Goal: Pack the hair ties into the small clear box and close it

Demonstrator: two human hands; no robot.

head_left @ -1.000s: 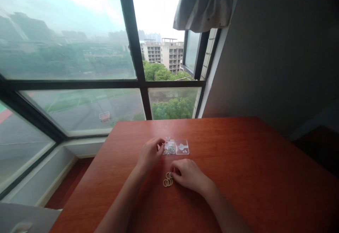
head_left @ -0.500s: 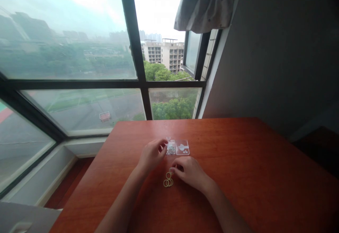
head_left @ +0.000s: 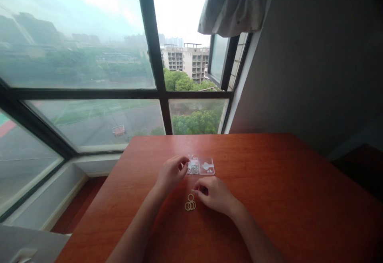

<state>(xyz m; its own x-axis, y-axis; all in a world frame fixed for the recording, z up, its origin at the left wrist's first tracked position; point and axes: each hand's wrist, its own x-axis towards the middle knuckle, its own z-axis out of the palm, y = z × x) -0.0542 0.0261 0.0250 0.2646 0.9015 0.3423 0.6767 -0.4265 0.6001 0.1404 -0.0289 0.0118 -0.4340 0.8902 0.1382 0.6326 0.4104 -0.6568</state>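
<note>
Several thin yellowish rings [head_left: 190, 206] are spread in a small cluster on the reddish-brown wooden tabletop [head_left: 257, 183], most of them overlapped, with one set at the far end of the group. Just beyond them, a small pale piece [head_left: 193, 190] is pinched between the thumb and fingers of the right hand [head_left: 216, 191]; it is too small for its shape to be made out. The right forearm is stretched in from the near edge of the view. Farther off, a clear plastic case [head_left: 196, 161] is laid open on the tabletop, its lid [head_left: 206, 166] spread flat on the right and marked with white shapes. Round silvery contents [head_left: 194, 169] are seen in the left half. The left side of that half is covered by the left hand [head_left: 172, 173], whose thumb and fingers are curled at the case; whether it is gripped or merely touched cannot be told. Behind the tabletop, dark-framed windows [head_left: 89, 94] are seen, and a greyish curtain [head_left: 235, 7] is hung over the upper right part.
</note>
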